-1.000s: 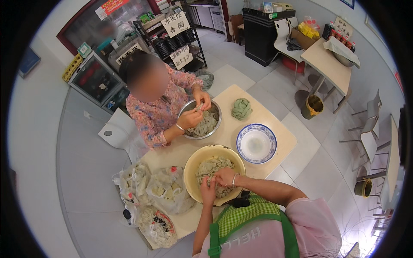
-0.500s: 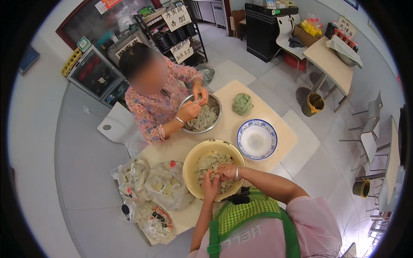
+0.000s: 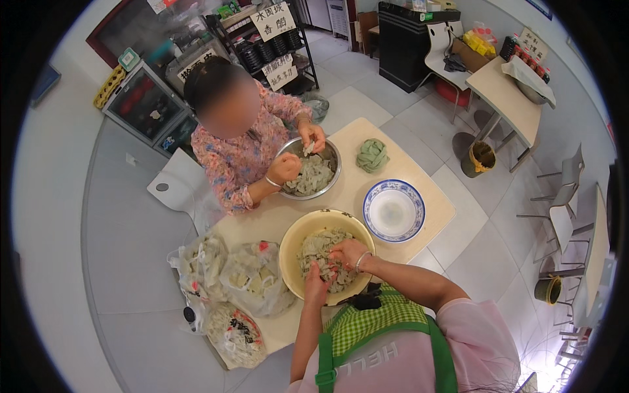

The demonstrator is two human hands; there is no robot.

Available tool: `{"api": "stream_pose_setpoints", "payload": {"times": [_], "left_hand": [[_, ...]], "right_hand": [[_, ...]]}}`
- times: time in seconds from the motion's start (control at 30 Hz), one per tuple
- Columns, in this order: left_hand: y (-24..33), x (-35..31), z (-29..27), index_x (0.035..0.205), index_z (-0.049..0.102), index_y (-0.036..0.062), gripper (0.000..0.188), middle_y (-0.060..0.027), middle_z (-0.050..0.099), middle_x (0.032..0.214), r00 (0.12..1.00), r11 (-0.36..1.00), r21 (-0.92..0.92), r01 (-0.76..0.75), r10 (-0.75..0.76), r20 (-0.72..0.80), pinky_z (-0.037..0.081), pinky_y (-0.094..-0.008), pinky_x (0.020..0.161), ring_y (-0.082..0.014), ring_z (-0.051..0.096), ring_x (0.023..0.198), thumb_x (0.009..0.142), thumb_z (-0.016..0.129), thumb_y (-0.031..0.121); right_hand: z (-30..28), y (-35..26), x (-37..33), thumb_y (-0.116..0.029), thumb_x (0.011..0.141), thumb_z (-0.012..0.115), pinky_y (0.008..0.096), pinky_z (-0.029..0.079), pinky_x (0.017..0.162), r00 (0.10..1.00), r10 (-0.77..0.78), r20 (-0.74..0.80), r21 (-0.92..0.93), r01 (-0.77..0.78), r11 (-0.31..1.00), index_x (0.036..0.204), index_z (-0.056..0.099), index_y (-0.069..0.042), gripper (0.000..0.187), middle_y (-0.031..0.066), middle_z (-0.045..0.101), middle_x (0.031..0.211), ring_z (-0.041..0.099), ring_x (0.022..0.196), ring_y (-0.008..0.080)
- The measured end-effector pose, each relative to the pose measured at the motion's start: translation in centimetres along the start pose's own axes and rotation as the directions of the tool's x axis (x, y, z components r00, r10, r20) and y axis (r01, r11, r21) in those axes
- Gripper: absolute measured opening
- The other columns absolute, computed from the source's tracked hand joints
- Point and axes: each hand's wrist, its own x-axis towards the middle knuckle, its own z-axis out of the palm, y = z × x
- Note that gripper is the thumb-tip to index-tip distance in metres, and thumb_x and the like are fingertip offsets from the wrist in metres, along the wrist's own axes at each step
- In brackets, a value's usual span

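A cream-yellow enamel basin (image 3: pixel 286 252) on the table holds a heap of torn, soft grey-green pieces (image 3: pixel 321 247), perhaps dough or flatbread. Both my hands are inside it, close together over the heap. My left hand (image 3: pixel 316 281) is at the basin's near side, its fingers curled upward against the pieces. From the right comes my right hand (image 3: pixel 349 253), a bangle at the wrist, its fingers bent down among the pieces. Both hands look closed, with anything between the fingertips too small to make out. Across the table, a co-worker's hands (image 3: pixel 295 160) handle similar pieces over a steel bowl (image 3: pixel 337 171).
A blue-and-white rimmed bowl (image 3: pixel 420 211) stands right of the basin, with a bundled green cloth (image 3: pixel 372 156) beyond it. Filled plastic bags (image 3: pixel 257 278) crowd the table's left side. A small bin (image 3: pixel 478 159) and chairs (image 3: pixel 561 219) stand to the right.
My hands, pressed together before, are now slightly apart, the left a little lower. The co-worker's hands have separated, one holding up a pale piece.
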Motion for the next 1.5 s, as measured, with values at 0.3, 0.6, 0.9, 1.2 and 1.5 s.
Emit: {"api": "stream_pose_setpoints", "payload": {"times": [0.3, 0.6, 0.9, 1.2, 1.5], "left_hand": [[3.2, 5.5, -2.4, 0.115, 0.046, 0.0028, 0.045, -0.0215, 0.049, 0.109, 0.825, 0.072, 0.948, -0.310, 0.515, 0.231, 0.036, -0.0390, 0.087, -0.0346, 0.044, 0.104, 0.073, 0.058, 0.012], [2.7, 9.3, -1.1, 0.112, 0.047, 0.0069, 0.044, -0.0202, 0.048, 0.109, 0.774, -0.252, 0.873, -0.418, 0.405, 0.487, 0.033, -0.0429, 0.088, -0.0353, 0.042, 0.105, 0.070, 0.059, 0.002], [1.2, 1.6, 0.0, 0.102, 0.049, 0.0009, 0.024, -0.0208, 0.056, 0.088, 0.808, 0.431, 0.747, -0.505, 0.541, 0.234, 0.041, -0.0374, 0.069, -0.0347, 0.054, 0.079, 0.081, 0.048, 0.010], [-0.5, 0.5, 0.6, 0.083, 0.053, -0.0034, 0.019, -0.0209, 0.053, 0.065, 0.709, 0.397, 0.720, -0.569, 0.681, 0.184, 0.039, -0.0385, 0.056, -0.0338, 0.053, 0.061, 0.081, 0.044, 0.012], [-1.3, 0.2, 0.6, 0.063, 0.050, -0.0018, 0.032, -0.0213, 0.051, 0.061, 0.712, 0.178, 0.847, -0.500, 0.641, 0.286, 0.038, -0.0433, 0.053, -0.0366, 0.050, 0.055, 0.081, 0.040, 0.022]], "right_hand": [[1.2, 2.3, 1.7, -0.017, 0.076, 0.055, 0.0403, 0.043, 0.074, 0.993, -0.120, -0.022, -0.317, 0.107, 0.942, 0.098, 0.055, -0.005, 0.025, 0.0197, 0.055, 0.087, 0.053, 0.085, 0.0317], [1.2, 2.6, 2.2, -0.015, 0.077, 0.055, 0.0382, 0.043, 0.076, 0.987, -0.061, -0.149, -0.129, 0.042, 0.991, 0.099, 0.053, -0.002, 0.025, 0.0195, 0.056, 0.090, 0.053, 0.089, 0.0333], [3.6, 2.6, 2.4, -0.021, 0.080, 0.056, 0.0314, 0.042, 0.078, 0.900, -0.314, -0.301, 0.269, 0.396, 0.878, 0.112, 0.043, -0.003, 0.039, 0.0135, 0.053, 0.102, 0.052, 0.088, 0.0217], [5.1, 0.9, 2.1, -0.031, 0.084, 0.049, 0.0332, 0.040, 0.066, 0.928, -0.202, -0.314, 0.301, 0.299, 0.905, 0.098, 0.041, 0.001, 0.036, 0.0157, 0.049, 0.081, 0.048, 0.072, 0.0226], [4.7, 1.7, 4.1, -0.033, 0.081, 0.047, 0.0418, 0.041, 0.070, 0.946, -0.050, -0.322, 0.033, 0.064, 0.997, 0.076, 0.054, 0.002, 0.036, 0.0223, 0.055, 0.079, 0.053, 0.076, 0.0367]]}}
